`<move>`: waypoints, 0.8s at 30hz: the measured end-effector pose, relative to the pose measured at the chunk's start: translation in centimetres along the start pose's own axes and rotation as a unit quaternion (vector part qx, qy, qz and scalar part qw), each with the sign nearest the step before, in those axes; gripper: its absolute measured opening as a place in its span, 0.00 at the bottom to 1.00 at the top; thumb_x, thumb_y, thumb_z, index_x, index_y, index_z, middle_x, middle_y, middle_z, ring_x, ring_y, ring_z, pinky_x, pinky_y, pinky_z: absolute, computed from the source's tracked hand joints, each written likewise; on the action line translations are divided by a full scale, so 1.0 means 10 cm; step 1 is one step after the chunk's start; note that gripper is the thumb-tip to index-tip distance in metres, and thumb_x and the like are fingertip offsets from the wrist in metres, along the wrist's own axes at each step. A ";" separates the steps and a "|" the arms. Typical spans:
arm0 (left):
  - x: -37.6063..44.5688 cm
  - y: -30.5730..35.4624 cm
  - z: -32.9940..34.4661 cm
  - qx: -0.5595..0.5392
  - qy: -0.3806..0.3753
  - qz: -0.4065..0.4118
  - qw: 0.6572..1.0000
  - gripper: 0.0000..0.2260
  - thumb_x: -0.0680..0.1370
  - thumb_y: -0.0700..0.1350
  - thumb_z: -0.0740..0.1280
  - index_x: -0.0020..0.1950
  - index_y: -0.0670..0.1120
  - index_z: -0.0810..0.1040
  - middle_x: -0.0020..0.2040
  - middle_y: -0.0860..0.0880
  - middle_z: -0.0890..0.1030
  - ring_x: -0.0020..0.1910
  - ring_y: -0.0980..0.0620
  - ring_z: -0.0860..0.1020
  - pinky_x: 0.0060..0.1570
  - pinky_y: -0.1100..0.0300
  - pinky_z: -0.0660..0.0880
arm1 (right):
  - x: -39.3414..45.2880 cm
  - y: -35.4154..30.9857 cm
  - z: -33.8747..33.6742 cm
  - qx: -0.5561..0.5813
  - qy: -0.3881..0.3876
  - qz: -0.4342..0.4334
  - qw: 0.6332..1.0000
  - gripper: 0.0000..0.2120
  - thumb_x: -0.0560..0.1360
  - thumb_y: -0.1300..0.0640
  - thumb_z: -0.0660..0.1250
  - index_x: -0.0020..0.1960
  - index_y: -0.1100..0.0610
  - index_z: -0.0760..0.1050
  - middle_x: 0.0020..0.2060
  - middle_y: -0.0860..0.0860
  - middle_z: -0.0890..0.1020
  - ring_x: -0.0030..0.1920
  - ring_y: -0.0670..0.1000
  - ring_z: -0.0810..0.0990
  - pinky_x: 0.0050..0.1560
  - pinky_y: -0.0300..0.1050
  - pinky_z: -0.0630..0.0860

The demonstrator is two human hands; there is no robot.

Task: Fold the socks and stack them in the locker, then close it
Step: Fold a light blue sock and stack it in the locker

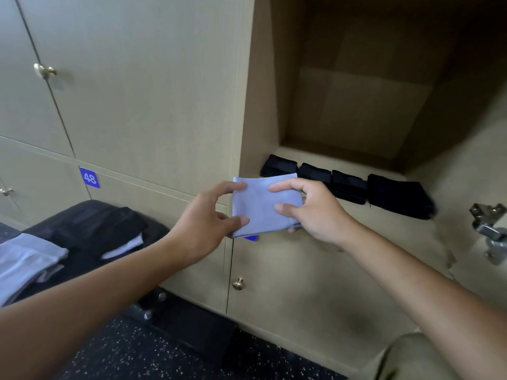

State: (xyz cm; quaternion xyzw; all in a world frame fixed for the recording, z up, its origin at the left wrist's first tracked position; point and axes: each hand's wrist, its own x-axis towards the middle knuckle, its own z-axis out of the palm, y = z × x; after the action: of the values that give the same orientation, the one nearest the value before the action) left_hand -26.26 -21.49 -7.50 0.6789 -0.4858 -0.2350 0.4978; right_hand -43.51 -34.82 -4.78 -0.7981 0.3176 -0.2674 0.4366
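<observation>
A folded light-blue sock is held in front of the open locker, just below its front left corner. My left hand pinches the sock's left edge between thumb and fingers. My right hand grips its right side. Inside the locker, several folded black socks lie in a row along the front of the shelf. More light-coloured socks lie on a black suitcase at the lower left.
Closed locker doors with brass knobs fill the left wall; one bears a blue tag 48. The open door's metal hinge juts out at the right. Another brass knob sits below the sock. The floor is dark and speckled.
</observation>
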 end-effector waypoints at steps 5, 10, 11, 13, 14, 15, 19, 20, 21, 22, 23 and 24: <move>0.08 0.00 0.17 0.024 -0.020 0.034 0.999 0.19 0.78 0.43 0.72 0.65 0.58 0.76 0.54 0.56 0.82 0.39 0.50 0.84 0.45 0.56 0.79 | 0.01 0.14 -0.27 -0.030 0.056 0.005 0.998 0.14 0.77 0.67 0.70 0.59 0.54 0.82 0.55 0.51 0.81 0.37 0.41 0.81 0.34 0.33 0.77; 0.16 -0.01 0.21 0.222 -0.105 0.121 0.962 0.14 0.81 0.50 0.69 0.66 0.59 0.75 0.59 0.62 0.79 0.43 0.60 0.80 0.52 0.61 0.77 | 0.01 0.44 -0.58 -0.066 0.120 0.055 0.989 0.13 0.78 0.65 0.69 0.58 0.51 0.82 0.59 0.48 0.79 0.49 0.36 0.78 0.36 0.24 0.71; 0.16 0.00 0.22 0.247 -0.119 0.131 0.953 0.14 0.81 0.51 0.68 0.66 0.60 0.74 0.58 0.63 0.79 0.45 0.61 0.79 0.53 0.60 0.77 | 0.00 0.50 -0.63 -0.078 0.130 0.070 0.986 0.13 0.78 0.65 0.69 0.58 0.51 0.81 0.60 0.48 0.79 0.51 0.40 0.79 0.38 0.26 0.71; 0.17 0.03 0.23 0.260 -0.138 0.141 0.945 0.14 0.81 0.52 0.67 0.66 0.59 0.75 0.58 0.62 0.79 0.46 0.61 0.79 0.53 0.60 0.76 | 0.00 0.63 -0.73 -0.118 0.145 0.098 0.978 0.13 0.78 0.64 0.69 0.58 0.49 0.81 0.61 0.48 0.78 0.57 0.47 0.77 0.44 0.34 0.71; 0.17 0.04 0.24 0.271 -0.148 0.146 0.940 0.13 0.82 0.53 0.67 0.67 0.59 0.75 0.57 0.62 0.80 0.47 0.61 0.79 0.54 0.59 0.76 | -0.01 0.68 -0.77 -0.139 0.147 0.108 0.973 0.13 0.77 0.64 0.70 0.57 0.49 0.80 0.62 0.48 0.78 0.58 0.47 0.76 0.47 0.38 0.71; 0.17 0.06 0.25 0.290 -0.159 0.152 0.932 0.13 0.82 0.53 0.66 0.67 0.59 0.74 0.56 0.62 0.80 0.48 0.60 0.78 0.54 0.59 0.76 | -0.01 0.72 -0.80 -0.160 0.150 0.116 0.969 0.13 0.77 0.64 0.70 0.57 0.49 0.80 0.63 0.48 0.78 0.60 0.48 0.75 0.49 0.40 0.69; 0.18 0.04 0.30 0.305 -0.190 0.162 0.919 0.12 0.82 0.53 0.66 0.66 0.58 0.76 0.51 0.65 0.81 0.47 0.61 0.78 0.54 0.55 0.77 | 0.01 0.81 -0.86 -0.276 0.150 0.144 0.938 0.14 0.77 0.60 0.71 0.62 0.51 0.80 0.67 0.55 0.74 0.67 0.55 0.71 0.55 0.40 0.65; 0.18 0.03 0.30 0.301 -0.194 0.161 0.920 0.12 0.82 0.53 0.66 0.65 0.58 0.76 0.50 0.65 0.81 0.47 0.61 0.78 0.54 0.56 0.77 | 0.00 0.79 -0.85 -0.303 0.149 0.157 0.928 0.15 0.78 0.59 0.70 0.63 0.51 0.79 0.68 0.56 0.71 0.69 0.56 0.68 0.58 0.41 0.66; 0.18 0.02 0.30 0.301 -0.197 0.160 0.919 0.11 0.82 0.53 0.66 0.65 0.58 0.77 0.50 0.64 0.81 0.47 0.61 0.78 0.54 0.56 0.77 | -0.01 0.77 -0.83 -0.335 0.147 0.169 0.915 0.15 0.78 0.57 0.70 0.65 0.50 0.77 0.69 0.56 0.69 0.70 0.58 0.65 0.61 0.45 0.66; 0.18 0.01 0.30 0.303 -0.200 0.161 0.918 0.11 0.82 0.53 0.66 0.64 0.57 0.77 0.50 0.64 0.82 0.47 0.61 0.78 0.54 0.56 0.77 | -0.02 0.73 -0.81 -0.372 0.147 0.173 0.900 0.17 0.79 0.55 0.69 0.67 0.49 0.76 0.71 0.56 0.66 0.71 0.59 0.62 0.65 0.47 0.66; 0.18 0.01 0.30 0.304 -0.202 0.161 0.917 0.11 0.82 0.53 0.66 0.64 0.57 0.78 0.50 0.63 0.82 0.47 0.61 0.78 0.54 0.56 0.77 | -0.03 0.69 -0.79 -0.409 0.151 0.166 0.885 0.18 0.79 0.54 0.68 0.68 0.48 0.74 0.73 0.56 0.64 0.72 0.59 0.61 0.67 0.50 0.65; 0.17 0.00 0.29 0.306 -0.202 0.162 0.916 0.10 0.82 0.53 0.66 0.63 0.57 0.78 0.50 0.63 0.82 0.47 0.62 0.78 0.54 0.56 0.77 | -0.04 0.64 -0.77 -0.436 0.158 0.144 0.874 0.18 0.80 0.53 0.67 0.69 0.47 0.74 0.75 0.56 0.63 0.72 0.59 0.60 0.68 0.52 0.64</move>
State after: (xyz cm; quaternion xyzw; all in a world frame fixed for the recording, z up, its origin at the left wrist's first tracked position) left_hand -27.86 -24.34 -8.32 0.6479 -0.7276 -0.1235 0.1883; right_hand -50.93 -41.24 -6.75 -0.7997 0.5785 -0.1588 0.0223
